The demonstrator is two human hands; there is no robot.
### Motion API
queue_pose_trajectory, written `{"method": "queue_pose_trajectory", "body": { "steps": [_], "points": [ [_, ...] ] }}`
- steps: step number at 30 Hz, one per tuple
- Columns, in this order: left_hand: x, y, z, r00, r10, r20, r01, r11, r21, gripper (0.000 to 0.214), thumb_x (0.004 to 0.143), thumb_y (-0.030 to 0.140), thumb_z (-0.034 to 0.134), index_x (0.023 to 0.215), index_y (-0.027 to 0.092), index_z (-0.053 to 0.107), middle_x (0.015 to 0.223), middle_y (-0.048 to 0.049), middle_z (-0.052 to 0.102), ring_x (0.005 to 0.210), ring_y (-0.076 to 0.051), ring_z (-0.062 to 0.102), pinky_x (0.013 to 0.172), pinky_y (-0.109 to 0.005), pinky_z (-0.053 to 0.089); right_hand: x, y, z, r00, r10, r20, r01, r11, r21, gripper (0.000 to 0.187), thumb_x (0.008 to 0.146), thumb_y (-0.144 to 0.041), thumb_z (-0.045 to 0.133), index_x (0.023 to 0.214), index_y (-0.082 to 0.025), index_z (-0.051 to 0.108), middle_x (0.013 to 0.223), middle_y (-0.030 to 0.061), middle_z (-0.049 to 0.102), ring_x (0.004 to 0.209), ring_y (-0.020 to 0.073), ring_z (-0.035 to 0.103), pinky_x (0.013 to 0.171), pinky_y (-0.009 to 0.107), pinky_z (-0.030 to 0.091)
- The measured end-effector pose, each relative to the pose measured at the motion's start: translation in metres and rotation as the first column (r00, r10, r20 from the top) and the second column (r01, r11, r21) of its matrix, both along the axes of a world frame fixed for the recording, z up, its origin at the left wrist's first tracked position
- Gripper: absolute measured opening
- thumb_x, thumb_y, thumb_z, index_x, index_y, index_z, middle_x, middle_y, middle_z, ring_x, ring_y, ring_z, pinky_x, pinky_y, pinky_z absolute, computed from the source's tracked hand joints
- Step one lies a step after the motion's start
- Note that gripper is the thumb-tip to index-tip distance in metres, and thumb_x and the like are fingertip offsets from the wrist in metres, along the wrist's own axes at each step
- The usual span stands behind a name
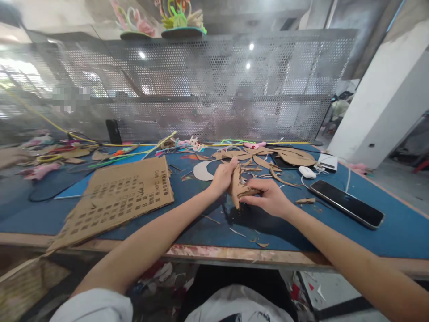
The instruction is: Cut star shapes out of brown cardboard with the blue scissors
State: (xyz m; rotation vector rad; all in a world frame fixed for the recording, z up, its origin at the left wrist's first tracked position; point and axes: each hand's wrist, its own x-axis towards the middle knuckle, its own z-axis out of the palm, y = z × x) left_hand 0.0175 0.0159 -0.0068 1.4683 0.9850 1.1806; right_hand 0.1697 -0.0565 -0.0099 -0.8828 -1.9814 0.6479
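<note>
My left hand [224, 177] is closed on the upper left side of a torn brown cardboard piece [236, 189], held just above the blue tabletop. My right hand [270, 196] pinches a ragged, partly torn strip at the piece's right side. The cardboard looks bent, with rough edges between my two hands. Under it lies something dark that I cannot make out. Beside my left hand rests a pale crescent-shaped piece [201, 171]. Curved cardboard scraps [264, 162] are heaped just beyond both hands.
A large printed cardboard sheet [124, 197] lies at left, overhanging the front edge. At right are a phone [346, 203], a white earbud case [307, 172] and cables. A perforated metal screen [201, 89] stands behind the table, with pipe-cleaner figures [179, 20] above it.
</note>
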Motion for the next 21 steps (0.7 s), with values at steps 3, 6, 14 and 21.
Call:
{"method": "queue_pose_trajectory", "body": {
  "steps": [3, 6, 14, 21],
  "points": [
    [0.005, -0.004, 0.0, 0.999, -0.046, 0.022, 0.047, 0.999, -0.026, 0.052, 0.08, 0.058, 0.053, 0.048, 0.017, 0.053, 0.047, -0.0003, 0.054, 0.043, -0.011, 0.044, 0.048, -0.025, 0.038, 0.002, -0.001, 0.0, 0.999, 0.05, -0.019, -0.051, 0.997, -0.051, 0.025, 0.076, -0.041, 0.068, 0.066, -0.019, 0.061, 0.061, -0.0019, 0.052, 0.058, 0.012, 0.044, 0.057, 0.025, 0.036],
    [0.004, -0.002, 0.003, 1.0, 0.022, 0.019, -0.023, 1.0, 0.02, 0.052, 0.083, 0.057, 0.049, 0.051, 0.017, 0.057, 0.051, -0.0018, 0.058, 0.048, -0.013, 0.05, 0.054, -0.026, 0.042, 0.002, 0.001, -0.002, 0.998, 0.006, -0.055, -0.013, 0.991, -0.13, 0.022, 0.078, -0.041, 0.065, 0.073, -0.019, 0.062, 0.067, -0.0005, 0.059, 0.06, 0.0135, 0.051, 0.059, 0.025, 0.041],
    [-0.021, 0.019, 0.019, 0.977, -0.149, -0.152, 0.188, 0.94, 0.286, 0.025, 0.067, 0.042, 0.07, 0.071, 0.017, 0.07, 0.072, -0.0035, 0.068, 0.073, -0.02, 0.063, 0.066, -0.026, 0.048, 0.014, 0.021, -0.008, 0.949, -0.315, -0.019, 0.315, 0.949, 0.03, 0.017, 0.082, -0.035, 0.059, 0.081, -0.018, 0.063, 0.071, 0.003, 0.066, 0.065, 0.0186, 0.06, 0.064, 0.03, 0.045],
    [-0.004, 0.0, 0.004, 0.952, -0.231, -0.203, 0.253, 0.963, 0.09, 0.031, 0.068, 0.038, 0.072, 0.088, 0.015, 0.069, 0.079, -0.0093, 0.072, 0.069, -0.025, 0.07, 0.047, -0.028, 0.05, 0.028, 0.033, -0.01, 0.876, -0.482, -0.005, 0.474, 0.86, 0.189, 0.014, 0.082, -0.027, 0.06, 0.083, -0.016, 0.069, 0.081, 0.0074, 0.071, 0.074, 0.0219, 0.064, 0.071, 0.031, 0.046]
  ]
}}
